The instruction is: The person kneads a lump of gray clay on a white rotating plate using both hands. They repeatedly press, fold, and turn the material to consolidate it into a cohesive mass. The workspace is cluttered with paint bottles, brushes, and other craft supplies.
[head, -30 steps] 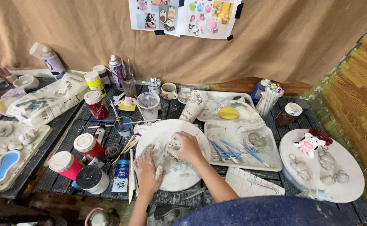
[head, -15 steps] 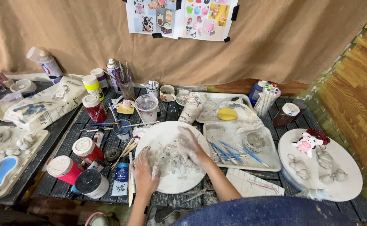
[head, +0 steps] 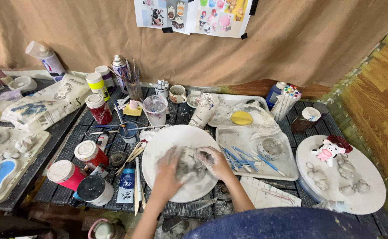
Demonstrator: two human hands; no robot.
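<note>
A lump of grey clay (head: 188,164) sits on the round white board (head: 158,146) in the middle of the dark slatted surface (head: 92,128). Both hands cup it: the left hand (head: 166,173) presses its near-left side with fingers curled, and the right hand (head: 215,162) wraps the right side, fingers smeared with clay. Just right lies a white tray (head: 287,170) holding blue-handled tools (head: 242,158). Red paint jars (head: 90,153) stand to the left.

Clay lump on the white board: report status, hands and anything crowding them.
Both hands, left hand and right hand, pressed around grey clay lump. Lump sits on round white board. Paint tube and blue tools close by, not touching.
</note>
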